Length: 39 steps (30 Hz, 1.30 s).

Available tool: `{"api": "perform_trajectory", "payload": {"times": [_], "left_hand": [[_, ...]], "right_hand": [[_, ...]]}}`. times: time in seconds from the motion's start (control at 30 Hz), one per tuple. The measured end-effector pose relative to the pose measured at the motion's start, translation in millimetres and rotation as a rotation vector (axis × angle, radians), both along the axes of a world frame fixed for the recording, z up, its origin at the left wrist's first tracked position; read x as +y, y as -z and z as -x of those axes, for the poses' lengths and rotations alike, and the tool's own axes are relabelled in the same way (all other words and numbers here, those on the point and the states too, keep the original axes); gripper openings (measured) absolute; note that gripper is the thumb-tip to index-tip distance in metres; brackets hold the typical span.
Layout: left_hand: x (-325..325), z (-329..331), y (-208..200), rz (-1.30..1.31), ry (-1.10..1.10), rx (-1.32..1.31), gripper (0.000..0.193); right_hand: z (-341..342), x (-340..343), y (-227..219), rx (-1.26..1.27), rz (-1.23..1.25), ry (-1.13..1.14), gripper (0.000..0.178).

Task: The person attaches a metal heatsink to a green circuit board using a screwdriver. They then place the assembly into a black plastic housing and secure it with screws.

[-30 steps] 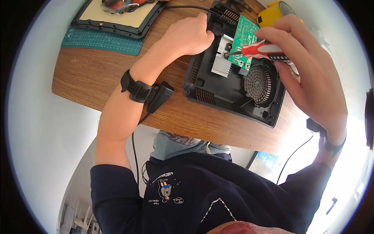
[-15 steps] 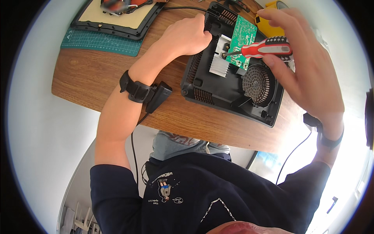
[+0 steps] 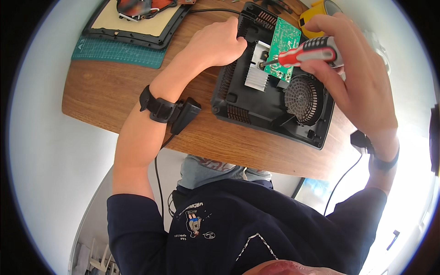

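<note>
A black plastic housing (image 3: 254,106) lies open on the wooden table. Inside it are a green circuit board (image 3: 285,41), a silver finned heat sink (image 3: 256,79) and a round fan grille (image 3: 300,100). My left hand (image 3: 221,45) is closed at the housing's far left edge, its fingertips partly hidden. Thumb and fingers of my right hand (image 3: 364,87) grip the thick red, grey and black handle of a screwdriver (image 3: 308,53). The screwdriver lies at a slant over the board, and its tip meets a screw spot on the heat sink.
At the far left a black frame with a cream sheet (image 3: 137,23) rests over a teal cutting mat (image 3: 121,52). A yellow roll (image 3: 316,19) stands beyond the housing. Straps on both wrists carry black devices (image 3: 187,115) with cables hanging past the table's front edge (image 3: 229,158).
The screwdriver handle has turned about its axis, now showing a black ribbed patch instead of the starred end. My right hand has shifted slightly left, fingers closer around the handle. The left hand stays put.
</note>
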<state>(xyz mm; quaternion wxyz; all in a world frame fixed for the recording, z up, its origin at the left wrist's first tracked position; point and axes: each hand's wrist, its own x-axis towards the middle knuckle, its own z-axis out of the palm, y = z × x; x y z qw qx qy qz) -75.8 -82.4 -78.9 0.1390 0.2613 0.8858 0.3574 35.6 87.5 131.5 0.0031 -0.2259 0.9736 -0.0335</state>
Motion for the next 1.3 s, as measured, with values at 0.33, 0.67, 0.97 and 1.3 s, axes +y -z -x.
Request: {"api": "perform_trajectory", "payload": {"times": [0.33, 0.67, 0.97, 1.3], "left_hand": [[-0.3, -0.3, -2.0, -0.007, 0.001, 0.004, 0.035], [-1.1, 0.2, -0.4, -0.01, 0.003, 0.01, 0.036], [0.0, 0.4, -1.1, -0.004, -0.002, -0.001, 0.037], [-0.9, 0.3, -1.5, -0.005, -0.001, 0.012, 0.037]], "right_hand": [[1.1, 3.5, -7.9, 0.001, -0.225, 0.052, 0.054], [-0.9, 2.0, -3.3, -0.011, -0.028, -0.01, 0.056], [-2.9, 1.2, -5.8, 0.012, 0.004, 0.005, 0.052], [3.2, 0.2, -10.4, 0.077, -0.044, -0.176, 0.049]]}}
